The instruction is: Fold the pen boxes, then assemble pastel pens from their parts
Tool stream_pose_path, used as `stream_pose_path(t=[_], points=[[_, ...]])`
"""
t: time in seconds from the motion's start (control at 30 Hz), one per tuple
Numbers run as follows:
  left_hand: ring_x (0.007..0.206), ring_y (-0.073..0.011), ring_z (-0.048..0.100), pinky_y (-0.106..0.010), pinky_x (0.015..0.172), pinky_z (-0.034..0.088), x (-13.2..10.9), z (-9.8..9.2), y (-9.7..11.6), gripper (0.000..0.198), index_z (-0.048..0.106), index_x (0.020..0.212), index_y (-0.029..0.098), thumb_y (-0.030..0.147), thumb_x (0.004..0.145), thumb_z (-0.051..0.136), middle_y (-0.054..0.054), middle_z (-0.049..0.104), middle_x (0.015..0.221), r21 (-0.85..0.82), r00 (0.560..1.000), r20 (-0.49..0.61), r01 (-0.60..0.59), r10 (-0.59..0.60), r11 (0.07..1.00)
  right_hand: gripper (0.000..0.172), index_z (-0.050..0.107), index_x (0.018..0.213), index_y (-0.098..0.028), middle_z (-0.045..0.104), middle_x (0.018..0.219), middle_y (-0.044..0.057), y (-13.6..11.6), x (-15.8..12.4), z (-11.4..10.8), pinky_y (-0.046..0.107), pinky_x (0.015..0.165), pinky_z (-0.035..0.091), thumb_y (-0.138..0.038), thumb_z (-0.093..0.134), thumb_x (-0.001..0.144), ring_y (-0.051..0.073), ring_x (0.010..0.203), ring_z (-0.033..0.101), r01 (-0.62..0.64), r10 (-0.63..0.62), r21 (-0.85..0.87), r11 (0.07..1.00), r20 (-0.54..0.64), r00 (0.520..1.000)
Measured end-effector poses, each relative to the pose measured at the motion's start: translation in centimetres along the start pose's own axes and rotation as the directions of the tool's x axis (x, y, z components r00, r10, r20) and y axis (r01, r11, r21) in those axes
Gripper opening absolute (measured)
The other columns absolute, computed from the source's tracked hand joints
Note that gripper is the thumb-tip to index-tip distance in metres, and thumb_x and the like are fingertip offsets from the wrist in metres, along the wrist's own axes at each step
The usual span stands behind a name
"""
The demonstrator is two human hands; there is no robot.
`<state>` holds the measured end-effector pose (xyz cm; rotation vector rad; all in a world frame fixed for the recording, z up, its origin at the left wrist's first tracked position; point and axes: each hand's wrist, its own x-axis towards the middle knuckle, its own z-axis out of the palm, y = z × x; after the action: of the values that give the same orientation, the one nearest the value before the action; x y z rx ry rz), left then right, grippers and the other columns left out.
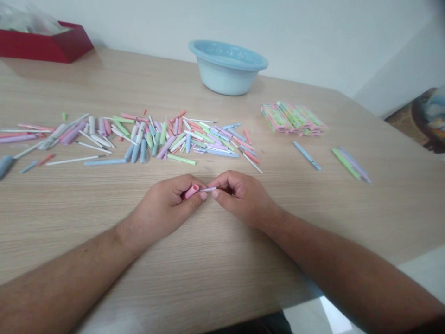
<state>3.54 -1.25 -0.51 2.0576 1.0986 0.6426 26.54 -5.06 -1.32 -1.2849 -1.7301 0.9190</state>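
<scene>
Near the table's front middle, my left hand [174, 199] is closed around a pink hollow tube [191, 191], its open end facing up and right. Between the two hands lies a thin pale stick [207, 189], its left end at my left thumb. The fingertips of my right hand [239, 195] pinch the right end of that stick. Just beyond the hands spreads a long pile of pastel pen parts [177, 137], with tubes, caps and thin white refills mixed together.
A light blue basin [227, 69] stands at the back. Right of it are stacked pink and green packs [294, 119]. A blue pen [307, 155] and a green and purple pair [351, 163] lie at the right. A red box [66, 44] holding plastic bags sits back left.
</scene>
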Motion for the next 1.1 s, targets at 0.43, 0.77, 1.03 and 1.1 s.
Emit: stream_pose_path(t=[0.43,0.77,1.03,1.1], points=[[0.069,-0.0181,0.062,-0.029,0.065,0.044,0.2,-0.6,-0.6,0.035,0.083,0.098,0.021,0.053,0.102,0.069,0.002,0.069,0.074,0.016,0.996,-0.081,0.043,-0.042,0.999,0.016,0.083,0.103,-0.023,0.079,0.082,-0.002,1.3,1.2,-2.0,0.029,0.066,0.046,-0.032,0.073,0.095,0.015,0.070,0.066,-0.038,0.036,-0.054,0.998,-0.042,0.999],[0.075,-0.0201,0.066,-0.029,0.071,0.049,0.3,-0.5,-0.3,0.035,0.083,0.102,0.020,0.052,0.102,0.068,0.000,0.075,0.081,0.040,0.995,-0.086,0.053,-0.050,0.998,0.024,0.089,0.113,-0.018,0.086,0.111,0.015,5.4,4.7,-6.1,0.046,0.110,0.053,-0.023,0.068,0.104,0.033,0.113,0.074,0.026,-0.032,-0.765,0.643,0.007,0.999],[0.075,-0.0201,0.066,-0.029,0.073,0.051,0.6,-0.3,-0.2,0.035,0.081,0.101,0.020,0.052,0.103,0.068,0.000,0.075,0.081,0.044,0.996,-0.077,0.043,-0.039,0.998,0.028,0.089,0.118,-0.018,0.087,0.116,0.016,5.7,4.6,-5.6,0.048,0.110,0.053,-0.027,0.066,0.105,0.034,0.114,0.075,0.028,-0.049,-0.802,0.596,-0.001,0.999],[0.074,-0.0199,0.066,-0.029,0.072,0.050,0.6,-0.3,-0.2,0.035,0.080,0.099,0.020,0.052,0.103,0.067,0.000,0.075,0.080,0.050,0.997,-0.069,0.039,-0.035,0.998,0.029,0.089,0.119,-0.017,0.087,0.116,0.016,5.7,4.6,-6.1,0.048,0.110,0.054,-0.026,0.067,0.102,0.034,0.113,0.075,0.031,-0.063,-0.791,0.611,-0.010,0.998]])
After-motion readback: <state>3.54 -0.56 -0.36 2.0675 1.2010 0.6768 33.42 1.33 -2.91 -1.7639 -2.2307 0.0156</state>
